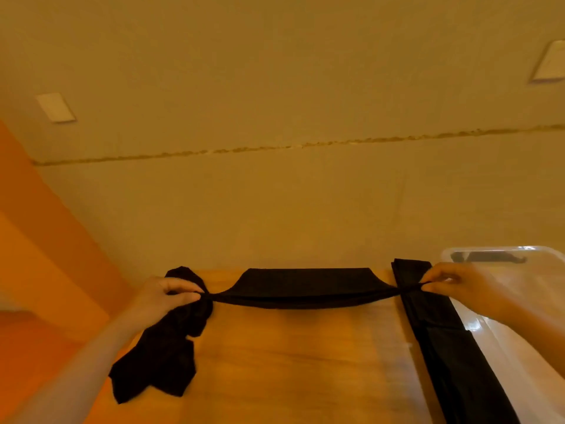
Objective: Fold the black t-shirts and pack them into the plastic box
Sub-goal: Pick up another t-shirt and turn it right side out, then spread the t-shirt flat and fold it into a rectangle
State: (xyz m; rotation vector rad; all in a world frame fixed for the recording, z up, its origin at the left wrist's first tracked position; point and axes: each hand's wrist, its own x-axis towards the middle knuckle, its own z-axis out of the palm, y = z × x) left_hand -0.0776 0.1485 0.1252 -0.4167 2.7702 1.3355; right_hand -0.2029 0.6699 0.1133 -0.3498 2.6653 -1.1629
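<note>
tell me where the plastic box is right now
In the head view the clear plastic box sits at the right edge of the wooden table, just beyond the right hand and beside a long strip of black cloth.

Plain black cotton t-shirt, unpatterned; crumpled black garment pile; long black folded cloth strip; clear colourless plastic box; orange-brown wood-grain tabletop; beige wall; two white wall plates.
</note>
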